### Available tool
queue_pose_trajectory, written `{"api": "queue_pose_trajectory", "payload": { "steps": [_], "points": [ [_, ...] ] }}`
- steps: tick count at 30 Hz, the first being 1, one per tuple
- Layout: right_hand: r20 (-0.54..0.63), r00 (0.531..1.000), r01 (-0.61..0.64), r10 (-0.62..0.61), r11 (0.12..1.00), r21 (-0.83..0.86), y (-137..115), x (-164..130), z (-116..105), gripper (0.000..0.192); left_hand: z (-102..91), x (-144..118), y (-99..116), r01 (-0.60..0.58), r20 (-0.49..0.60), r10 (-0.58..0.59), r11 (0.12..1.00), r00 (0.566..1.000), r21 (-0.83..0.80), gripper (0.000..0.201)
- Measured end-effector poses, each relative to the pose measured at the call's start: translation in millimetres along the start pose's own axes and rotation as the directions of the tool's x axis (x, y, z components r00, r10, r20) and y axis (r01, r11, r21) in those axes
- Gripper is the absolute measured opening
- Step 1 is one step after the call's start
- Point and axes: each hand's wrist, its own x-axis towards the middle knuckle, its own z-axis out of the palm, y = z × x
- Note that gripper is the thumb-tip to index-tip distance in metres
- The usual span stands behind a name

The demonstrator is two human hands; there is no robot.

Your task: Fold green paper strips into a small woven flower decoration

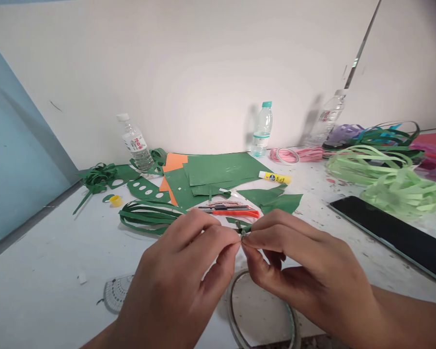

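Note:
Both hands meet at the middle of the view, fingertips pinched together. My left hand (181, 271) and my right hand (308, 271) grip a small twisted piece of green paper (243, 232) between thumbs and forefingers. Most of that piece is hidden by the fingers. Just beyond the hands lie a red-orange utility knife (236, 212) and a bundle of dark green paper strips (145, 217). Below the right hand, a roll of clear tape (229, 300) lies flat on the white table (58, 271).
Green paper sheets (221, 167) with orange paper (176, 160) cover the back middle. A yellow glue stick (276, 177), a pink strip bundle (310, 154) and several plastic bottles (262, 131) stand or lie behind. Light green strips (403, 189) and a phone (392, 237) are right; a protractor (116, 293) left.

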Motion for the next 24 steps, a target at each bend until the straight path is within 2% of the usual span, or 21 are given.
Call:
{"api": "queue_pose_trajectory", "payload": {
  "steps": [7, 24],
  "points": [
    [-0.020, 1.000, -0.007, 0.007, 1.000, 0.014, -3.4, 2.0, 0.5, 0.018, 0.9, 1.8, -0.9, -0.023, 0.006, 0.023, 1.000, 1.000, -0.014, 0.019],
    [-0.022, 0.999, -0.026, 0.026, 0.999, 0.030, -2.0, 1.0, -0.5, 0.019, -1.0, -0.1, -1.9, 0.008, 0.019, -0.007, 0.999, 1.000, -0.040, 0.020]
  ]
}}
